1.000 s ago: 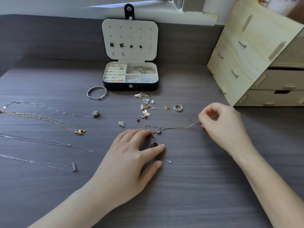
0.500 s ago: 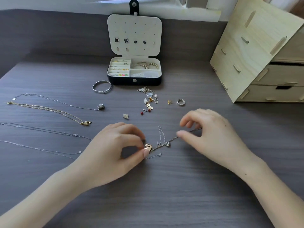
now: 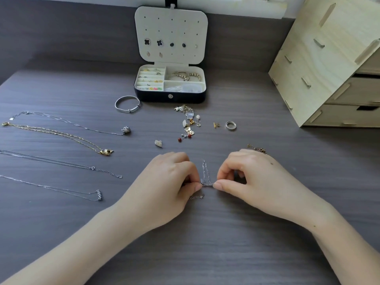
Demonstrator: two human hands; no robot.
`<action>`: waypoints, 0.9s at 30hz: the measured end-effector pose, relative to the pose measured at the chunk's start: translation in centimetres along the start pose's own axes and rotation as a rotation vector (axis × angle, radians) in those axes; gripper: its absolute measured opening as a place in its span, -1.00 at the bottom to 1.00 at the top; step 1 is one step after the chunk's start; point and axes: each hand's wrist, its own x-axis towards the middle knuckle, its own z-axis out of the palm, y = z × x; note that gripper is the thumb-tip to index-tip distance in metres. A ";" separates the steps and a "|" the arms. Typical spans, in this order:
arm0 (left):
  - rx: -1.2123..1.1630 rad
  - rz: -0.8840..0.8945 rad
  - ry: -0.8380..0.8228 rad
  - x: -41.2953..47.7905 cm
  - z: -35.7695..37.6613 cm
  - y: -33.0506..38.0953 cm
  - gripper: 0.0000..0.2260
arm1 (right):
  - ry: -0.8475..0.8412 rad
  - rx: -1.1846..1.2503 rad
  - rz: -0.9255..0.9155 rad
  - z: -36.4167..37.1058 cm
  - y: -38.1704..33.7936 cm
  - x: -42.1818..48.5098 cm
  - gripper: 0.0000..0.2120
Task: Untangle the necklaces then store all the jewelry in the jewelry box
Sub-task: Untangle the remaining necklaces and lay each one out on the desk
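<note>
Silver chain (image 3: 206, 175): fine pale links, lower centre of the frame, lying on the dark wood-grain counter (image 3: 205, 247) between the two hands; a doubled loop runs up away from the fingertips, and a short tail curls just below the left thumb.
Left hand (image 3: 164, 188): thumb and forefinger pinch the chain's left side; grip closed on it.
Right hand (image 3: 255, 182): thumb and forefinger pinch the same chain just beside the left pinch; grip closed on it.
Gold clasp end (image 3: 257, 149): shows past the right knuckles; whether it joins the silver chain cannot be told.
Step in hand: judged to be the teasing apart of a remaining tangle.
Technique: keep both pinches close to the knot and ease the strands sideways, loosening rather than tightening; hard pulls would likely cinch the knot or kink such thin links. Leaving the slack on the counter should keep the loop from twisting again.
Straightened necklaces (image 3: 61, 134): four, in separate rows at the left of the frame, not touching.
Jewelry box (image 3: 170, 97): upper centre, lid upright, earrings pinned in the lid, trays partly filled.
Loose pieces: bangle (image 3: 127, 103), small pile of charms (image 3: 189, 120) and ring (image 3: 230, 125), between box and hands, not yet stored.
</note>
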 end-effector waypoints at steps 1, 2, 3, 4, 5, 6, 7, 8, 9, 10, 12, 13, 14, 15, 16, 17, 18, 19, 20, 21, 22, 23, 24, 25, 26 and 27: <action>0.008 0.020 0.010 -0.1 0.1 -0.1 -0.82 | -0.006 -0.005 -0.003 -0.1 0.1 -0.1 -0.87; 0.021 0.036 0.019 -0.1 0.2 -0.3 -0.79 | -0.011 -0.007 -0.005 -0.2 0.2 -0.2 -0.86; 0.038 0.047 0.026 -0.2 0.3 -0.4 -0.78 | -0.014 -0.002 -0.004 -0.2 0.2 -0.2 -0.85; 0.053 0.052 0.034 -0.2 0.3 -0.5 -0.77 | -0.011 0.012 -0.002 -0.3 0.3 -0.2 -0.84; 0.066 0.054 0.042 -0.2 0.3 -0.5 -0.77 | -0.006 0.033 0.005 -0.3 0.3 -0.2 -0.83; 0.081 0.054 0.050 -0.2 0.3 -0.6 -0.77 | 0.001 0.058 0.014 -0.4 0.3 -0.2 -0.83; 0.101 0.052 0.052 -0.2 0.3 -0.7 -0.77 | 0.008 0.079 0.023 -0.4 0.3 -0.1 -0.82; 0.122 0.051 0.051 -0.2 0.3 -0.7 -0.76 | 0.013 0.095 0.032 -0.4 0.3 -0.1 -0.82; 0.137 0.051 0.052 -0.2 0.2 -0.7 -0.76 | 0.015 0.104 0.040 -0.4 0.2 0.0 -0.82; 0.138 0.052 0.058 -0.2 0.2 -0.7 -0.76 | 0.015 0.111 0.045 -0.3 0.2 0.0 -0.82; 0.098 0.043 0.076 -0.2 0.1 -0.6 -0.76 | 0.019 0.132 0.047 -0.3 0.2 0.0 -0.82; 0.058 0.032 0.086 -0.2 0.1 -0.5 -0.76 | 0.022 0.151 0.047 -0.4 0.2 0.0 -0.83; 0.015 0.021 0.096 -0.2 0.1 -0.5 -0.76 | 0.027 0.177 0.050 -0.4 0.1 0.0 -0.84; -0.024 0.011 0.102 -0.2 0.0 -0.5 -0.77 | 0.033 0.212 0.058 -0.4 0.1 0.0 -0.85; -0.055 0.000 0.107 -0.2 0.0 -0.5 -0.77 | 0.041 0.254 0.068 -0.5 0.1 0.0 -0.86; -0.084 -0.015 0.109 -0.2 -0.1 -0.4 -0.77 | 0.048 0.294 0.077 -0.5 0.1 0.0 -0.86; -0.115 -0.038 0.103 -0.2 -0.2 -0.3 -0.79 | 0.054 0.327 0.084 -0.5 0.1 0.0 -0.86; -0.147 -0.063 0.089 -0.2 -0.2 -0.2 -0.82 | 0.059 0.354 0.088 -0.4 0.2 0.1 -0.86; -0.171 -0.077 0.073 -0.2 -0.3 -0.2 -0.86 | 0.061 0.381 0.092 -0.4 0.2 0.2 -0.86; -0.184 -0.081 0.063 -0.2 -0.3 -0.2 -0.88 | 0.062 0.409 0.094 -0.3 0.2 0.2 -0.86; -0.188 -0.079 0.057 -0.2 -0.3 -0.1 -0.89 | 0.061 0.434 0.097 -0.2 0.2 0.3 -0.86; -0.188 -0.076 0.055 -0.1 -0.3 -0.2 -0.89 | 0.059 0.452 0.103 0.0 0.1 0.4 -0.85; -0.184 -0.072 0.057 -0.1 -0.2 -0.2 -0.90 | 0.056 0.460 0.109 0.1 0.0 0.5 -0.85; -0.176 -0.070 0.059 -0.1 -0.2 -0.2 -0.92 | 0.053 0.461 0.114 0.2 0.0 0.6 -0.85; -0.171 -0.072 0.059 -0.1 -0.1 -0.2 -0.93 | 0.051 0.462 0.119 0.2 0.0 0.6 -0.85; -0.164 -0.075 0.060 -0.1 0.0 -0.2 -0.95 | 0.049 0.464 0.127 0.3 0.0 0.7 -0.85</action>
